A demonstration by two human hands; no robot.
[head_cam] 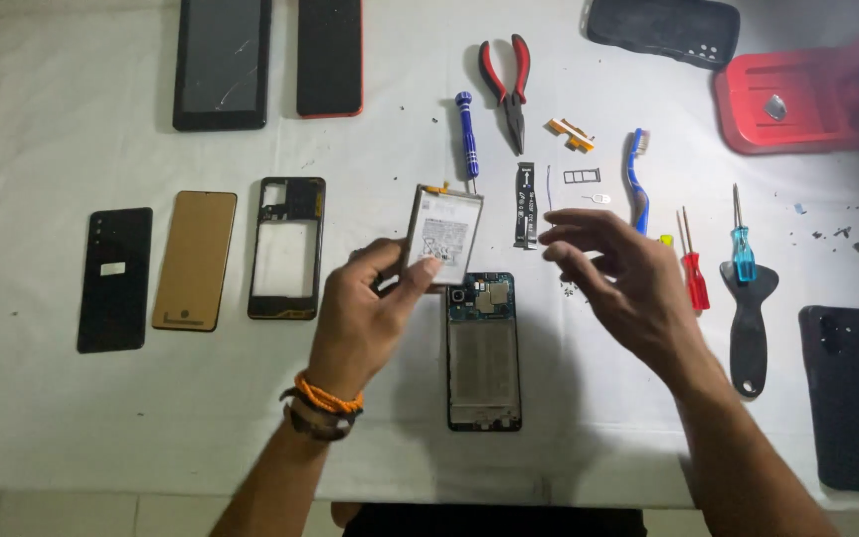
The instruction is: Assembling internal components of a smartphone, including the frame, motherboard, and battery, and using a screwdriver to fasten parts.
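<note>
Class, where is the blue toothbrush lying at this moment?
In the head view, the blue toothbrush lies right of centre on the white table, just above the right hand.

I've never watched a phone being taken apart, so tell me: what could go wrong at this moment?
The left hand holds the battery by its edges above the opened phone; a slip could drop it onto the exposed circuit board. The right hand hovers near tiny loose parts such as the card tray and could knock them off the white table.
</note>
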